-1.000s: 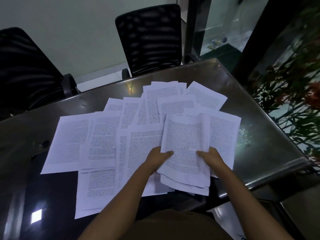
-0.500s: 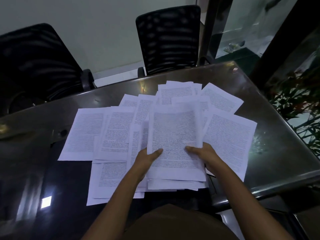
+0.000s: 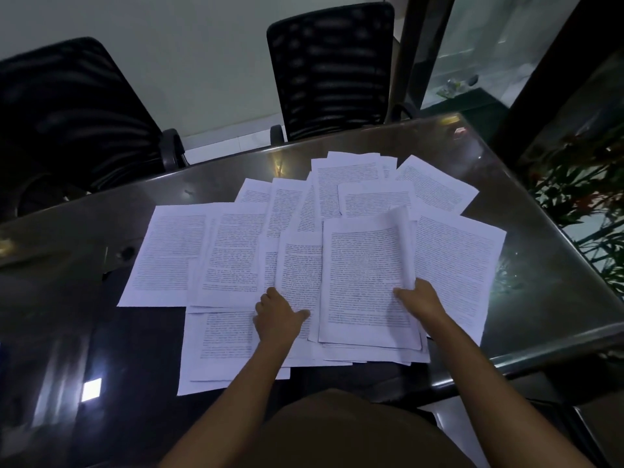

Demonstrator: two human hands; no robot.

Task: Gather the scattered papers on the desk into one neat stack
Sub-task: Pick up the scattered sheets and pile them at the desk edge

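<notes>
White text-dense papers in loose overlap on glossy dark desk

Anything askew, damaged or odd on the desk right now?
Nothing is spilled or damaged. The white printed sheets lie fanned and crooked across the dark glass desk. The half-gathered paper pile gripped by the right hand has its right edge curling upward.

One wide-angle view, worn on the person's head, looks forward and steeply down across the tabletop from its near edge. It sits close: forearms enter from 6 o'clock, the left hand and right hand lie just below centre, and print on the papers shows as lines, unreadable. Chairs at 10 o'clock and 12 o'clock close the far side.
</notes>
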